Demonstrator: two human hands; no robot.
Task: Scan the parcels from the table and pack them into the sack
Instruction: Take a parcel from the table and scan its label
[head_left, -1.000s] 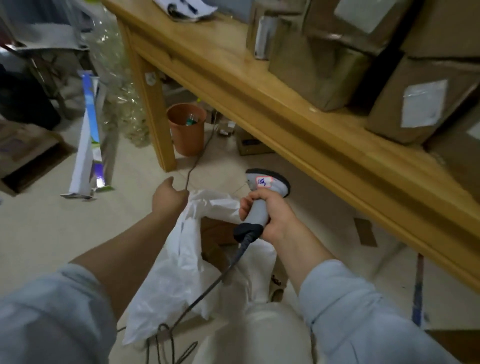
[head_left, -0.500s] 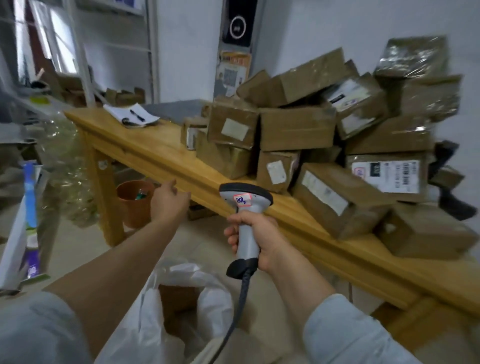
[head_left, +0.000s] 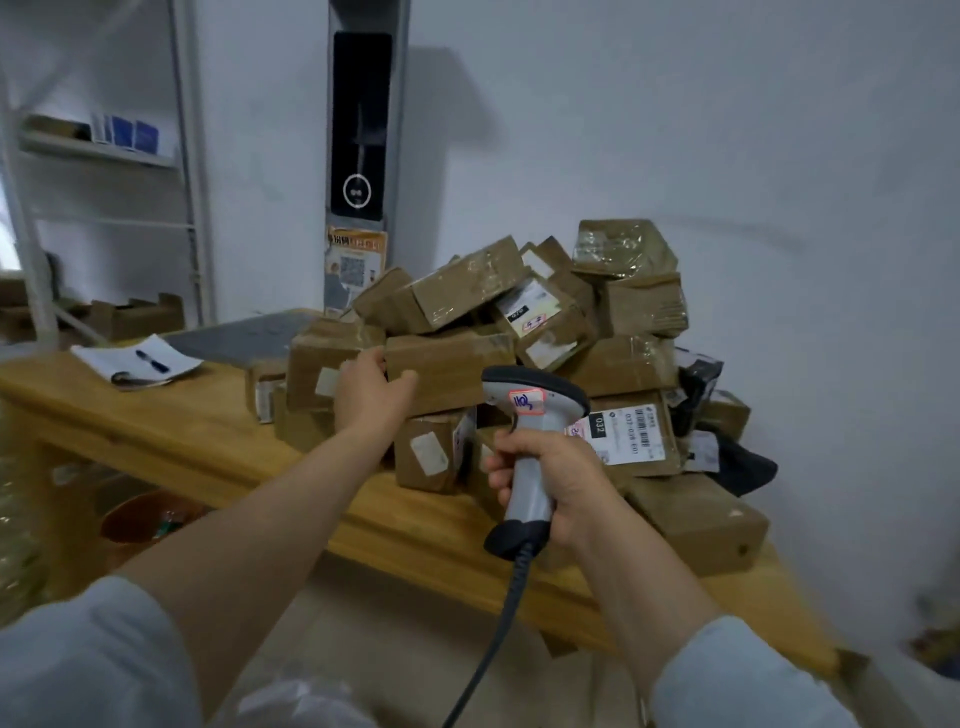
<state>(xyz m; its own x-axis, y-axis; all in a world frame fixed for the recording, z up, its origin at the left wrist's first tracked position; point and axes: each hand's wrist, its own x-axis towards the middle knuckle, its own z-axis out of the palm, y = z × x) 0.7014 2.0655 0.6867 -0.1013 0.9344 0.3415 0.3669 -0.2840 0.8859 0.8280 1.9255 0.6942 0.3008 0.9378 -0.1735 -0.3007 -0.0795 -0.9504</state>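
Head view, fingers of left hand (head_left: 371, 397) clasp parcel (head_left: 452, 371), right hand (head_left: 563, 480) curled round scanner (head_left: 535, 395)

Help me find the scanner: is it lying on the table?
No, the right hand grips the scanner by its handle, holding it up in front of the table.

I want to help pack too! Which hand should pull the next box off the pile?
The left hand. It grips the end of a brown cardboard parcel in the pile on the wooden table. The right hand is full: it holds the grey barcode scanner, so it is likely best for scanning.
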